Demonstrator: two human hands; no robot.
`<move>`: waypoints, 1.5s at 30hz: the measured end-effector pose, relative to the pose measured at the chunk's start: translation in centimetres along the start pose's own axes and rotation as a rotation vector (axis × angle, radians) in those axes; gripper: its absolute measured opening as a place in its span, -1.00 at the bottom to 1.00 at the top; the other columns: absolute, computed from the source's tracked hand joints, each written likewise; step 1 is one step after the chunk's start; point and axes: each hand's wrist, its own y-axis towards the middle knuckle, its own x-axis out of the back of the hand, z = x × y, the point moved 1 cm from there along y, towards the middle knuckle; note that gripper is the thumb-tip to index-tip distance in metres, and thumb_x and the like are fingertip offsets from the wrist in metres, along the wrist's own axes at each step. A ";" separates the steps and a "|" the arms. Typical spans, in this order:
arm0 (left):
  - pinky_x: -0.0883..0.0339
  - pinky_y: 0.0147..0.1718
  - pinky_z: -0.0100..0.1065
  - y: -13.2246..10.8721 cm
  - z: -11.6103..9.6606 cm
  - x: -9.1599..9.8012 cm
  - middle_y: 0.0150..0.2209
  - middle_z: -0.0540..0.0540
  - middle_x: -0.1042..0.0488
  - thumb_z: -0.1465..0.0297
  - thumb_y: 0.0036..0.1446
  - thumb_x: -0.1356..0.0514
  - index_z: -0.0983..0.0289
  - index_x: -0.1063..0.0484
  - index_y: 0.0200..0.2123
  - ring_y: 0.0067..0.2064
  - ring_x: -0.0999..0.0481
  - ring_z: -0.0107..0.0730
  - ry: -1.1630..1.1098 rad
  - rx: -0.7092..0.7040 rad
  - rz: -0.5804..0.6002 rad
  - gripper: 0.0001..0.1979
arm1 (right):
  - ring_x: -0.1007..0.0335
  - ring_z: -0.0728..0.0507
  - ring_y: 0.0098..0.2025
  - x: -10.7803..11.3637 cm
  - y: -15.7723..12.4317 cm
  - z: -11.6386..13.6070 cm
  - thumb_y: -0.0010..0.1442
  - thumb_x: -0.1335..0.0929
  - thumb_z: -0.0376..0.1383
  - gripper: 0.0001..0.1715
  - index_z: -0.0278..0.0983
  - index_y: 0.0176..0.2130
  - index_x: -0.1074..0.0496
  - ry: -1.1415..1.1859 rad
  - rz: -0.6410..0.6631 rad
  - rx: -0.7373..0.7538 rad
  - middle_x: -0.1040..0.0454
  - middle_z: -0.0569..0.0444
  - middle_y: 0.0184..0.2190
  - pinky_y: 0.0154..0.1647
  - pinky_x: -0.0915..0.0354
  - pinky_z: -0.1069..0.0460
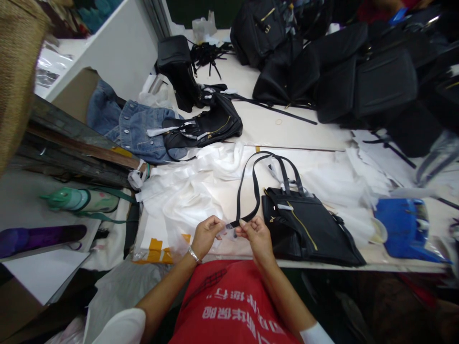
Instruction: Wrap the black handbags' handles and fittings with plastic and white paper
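Note:
A black handbag (304,224) with a gold zipper lies on the bench, just right of my hands. Its long black strap (239,186) loops up and comes down to my fingers. My right hand (255,234) pinches the strap near its end. Thumb and fingertips of my left hand (208,235) close on a small clear plastic piece (228,226) at the strap's tip. Whether that plastic is a sleeve or a strip of film, I cannot tell. White wrapping on the bag handles (286,177) stands above the bag.
White tissue sheets (190,200) cover the bench to the left. Behind them lie a denim jacket (138,125) and another black bag (215,122). Black bags (385,83) pile up at the back right. A blue container (399,227) sits at the right; bottles (86,199) are at the left.

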 end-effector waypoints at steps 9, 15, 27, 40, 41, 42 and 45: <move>-0.30 -0.53 -0.46 0.0 0.1 -1.7 -0.33 0.12 -0.51 0.25 0.05 -0.20 0.31 -0.40 -0.19 -0.38 -0.50 -0.37 -0.032 0.055 0.103 -0.70 | -0.35 -0.02 -0.51 0.8 0.4 -0.7 -0.04 -0.45 -0.12 -0.65 -0.27 -0.43 -0.27 -0.063 -0.014 0.023 -0.41 0.15 -0.58 -0.45 -0.28 0.08; -0.29 -0.53 -0.45 0.3 0.2 -1.9 -0.38 0.10 -0.52 0.26 0.04 -0.20 0.32 -0.43 -0.26 -0.40 -0.50 -0.37 -0.022 0.083 0.138 -0.75 | -0.28 0.02 -0.53 1.0 0.5 -1.0 -0.06 -0.46 -0.16 -0.68 -0.30 -0.45 -0.30 -0.061 0.046 -0.026 -0.35 0.20 -0.60 -0.46 -0.21 0.11; -0.28 -0.52 -0.45 0.7 -0.1 -2.9 -0.42 0.09 -0.52 0.23 0.00 -0.24 0.32 -0.40 -0.35 -0.42 -0.49 -0.39 -0.054 0.102 0.121 -0.74 | -0.36 -0.05 -0.42 1.5 0.2 -0.8 0.01 -0.41 -0.09 -0.61 -0.27 -0.25 -0.32 -0.140 0.160 0.036 -0.43 0.11 -0.44 -0.38 -0.25 0.08; -0.29 -0.33 -0.33 0.1 0.8 -1.5 -0.38 0.08 -0.47 0.26 0.17 -0.05 0.22 -0.40 -0.31 -0.32 -0.46 -0.29 0.712 -0.103 0.130 -0.80 | -0.23 -0.04 -0.57 3.9 -0.7 -4.0 0.10 -0.30 -0.10 -0.69 -0.24 -0.52 -0.23 -0.600 0.073 0.064 -0.34 0.19 -0.64 -0.52 -0.11 0.10; -0.27 -0.25 -0.31 0.3 0.6 -1.4 -0.32 0.11 -0.48 0.29 0.19 -0.04 0.22 -0.40 -0.27 -0.24 -0.46 -0.25 0.852 -0.162 0.109 -0.81 | -0.23 -0.04 -0.57 4.2 -0.8 -4.5 0.09 -0.31 -0.11 -0.69 -0.23 -0.53 -0.22 -0.613 0.072 0.042 -0.34 0.19 -0.65 -0.53 -0.11 0.10; -0.25 -0.20 -0.29 0.5 0.5 -1.5 -0.27 0.13 -0.48 0.32 0.20 -0.02 0.21 -0.40 -0.22 -0.19 -0.45 -0.23 0.965 -0.195 0.106 -0.81 | -0.24 -0.05 -0.58 4.4 -0.9 -4.9 0.09 -0.31 -0.11 -0.69 -0.23 -0.53 -0.21 -0.622 0.071 0.025 -0.34 0.19 -0.65 -0.53 -0.12 0.09; -0.25 -0.19 -0.29 1.6 0.6 -2.9 -0.16 0.17 -0.43 0.35 0.21 -0.02 0.22 -0.36 -0.12 -0.14 -0.44 -0.22 1.171 -0.164 0.168 -0.79 | -0.27 -0.06 -0.58 4.8 -0.6 -5.9 0.07 -0.30 -0.12 -0.71 -0.22 -0.53 -0.21 -0.643 0.057 0.012 -0.36 0.19 -0.66 -0.54 -0.11 0.09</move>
